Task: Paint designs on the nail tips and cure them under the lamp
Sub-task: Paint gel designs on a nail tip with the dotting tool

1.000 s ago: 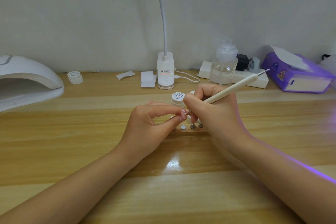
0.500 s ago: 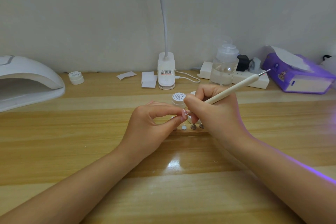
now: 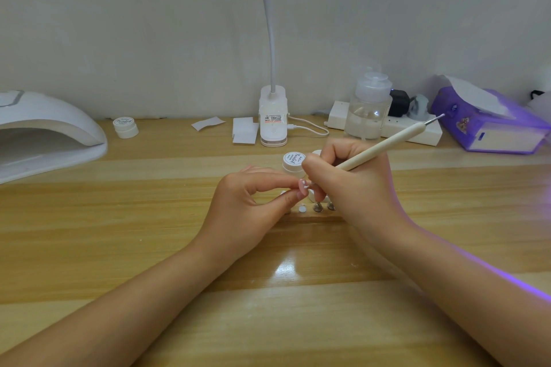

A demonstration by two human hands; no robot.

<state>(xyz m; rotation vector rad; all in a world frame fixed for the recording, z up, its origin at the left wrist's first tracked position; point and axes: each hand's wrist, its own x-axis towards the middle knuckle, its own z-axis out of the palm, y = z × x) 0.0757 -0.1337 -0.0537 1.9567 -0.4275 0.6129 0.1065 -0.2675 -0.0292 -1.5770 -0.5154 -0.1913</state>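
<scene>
Both forearms bare to the frame's edge; left hand (image 3: 249, 208) and right hand (image 3: 354, 188) ungloved, ringless, wrists unadorned.

Script on both jar lids (image 3: 294, 157) stays illegible.

The left hand (image 3: 247, 202) pinched a nail tip (image 3: 303, 187) at center; the right hand (image 3: 354, 185), at its 3 o'clock, gripped a pen (image 3: 384, 146).
</scene>
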